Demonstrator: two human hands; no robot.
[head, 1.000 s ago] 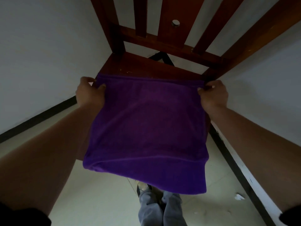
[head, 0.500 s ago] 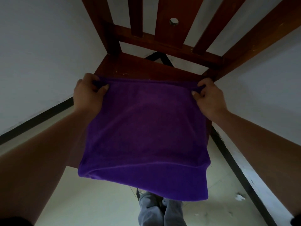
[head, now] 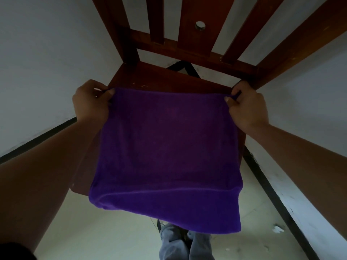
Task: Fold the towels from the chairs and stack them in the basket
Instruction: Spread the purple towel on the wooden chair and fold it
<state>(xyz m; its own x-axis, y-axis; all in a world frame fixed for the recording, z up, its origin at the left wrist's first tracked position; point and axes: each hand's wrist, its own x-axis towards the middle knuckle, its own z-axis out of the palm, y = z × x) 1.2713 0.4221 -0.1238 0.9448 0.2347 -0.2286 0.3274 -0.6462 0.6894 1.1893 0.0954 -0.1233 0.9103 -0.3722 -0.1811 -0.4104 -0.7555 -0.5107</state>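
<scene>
Your left hand (head: 90, 106) and right hand (head: 247, 109) pinch the far corners of the purple towel (head: 165, 151), fingers (head: 228, 99) curled tight. It lies over the chair (head: 169, 79) seat mid-frame, near edge overhanging open floor (head: 112, 231).

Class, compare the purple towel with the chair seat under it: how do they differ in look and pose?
The towel is purple cloth; the chair seat is reddish-brown wood. The towel's near end droops past the seat's front edge; the seat lies flat. Both are roughly square.
</scene>
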